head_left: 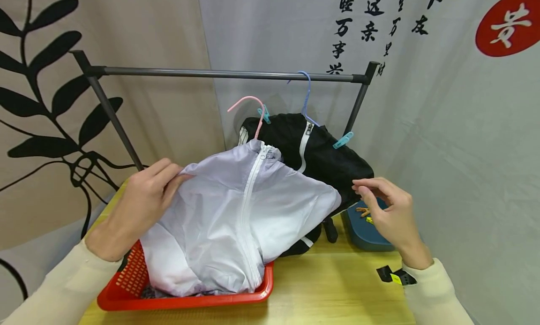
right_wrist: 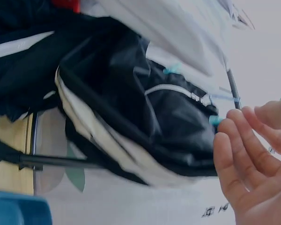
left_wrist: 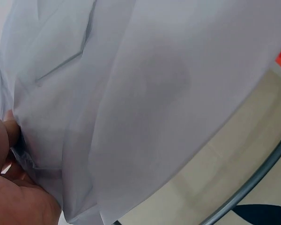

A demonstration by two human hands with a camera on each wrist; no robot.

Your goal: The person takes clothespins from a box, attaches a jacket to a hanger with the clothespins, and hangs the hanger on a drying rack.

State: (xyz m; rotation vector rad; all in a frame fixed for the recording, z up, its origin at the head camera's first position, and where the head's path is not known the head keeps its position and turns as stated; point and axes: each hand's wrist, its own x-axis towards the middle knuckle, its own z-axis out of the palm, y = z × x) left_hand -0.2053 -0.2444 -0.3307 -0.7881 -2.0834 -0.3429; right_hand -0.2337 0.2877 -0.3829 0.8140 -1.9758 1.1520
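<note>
A pale lavender-white zip jacket (head_left: pixel 219 198) hangs on a pink hanger (head_left: pixel 258 114), whose hook stands in front of the rail, apart from it. My left hand (head_left: pixel 141 200) pinches the jacket at its left shoulder; in the left wrist view the thumb and fingers hold a fold of the cloth (left_wrist: pixel 51 140). My right hand (head_left: pixel 388 210) is beside the black jacket (head_left: pixel 333 168), fingers loosely bent and holding nothing. That black jacket hangs from a blue hanger (head_left: pixel 307 97) on the rail, with teal clothespins (head_left: pixel 343 140) at its shoulders.
A dark metal clothes rail (head_left: pixel 219 73) spans the back. Below the pale jacket, a red basket (head_left: pixel 185 302) with cloth inside stands on the wooden table (head_left: pixel 329 287). A blue bin (head_left: pixel 364 238) with small clips sits at the right.
</note>
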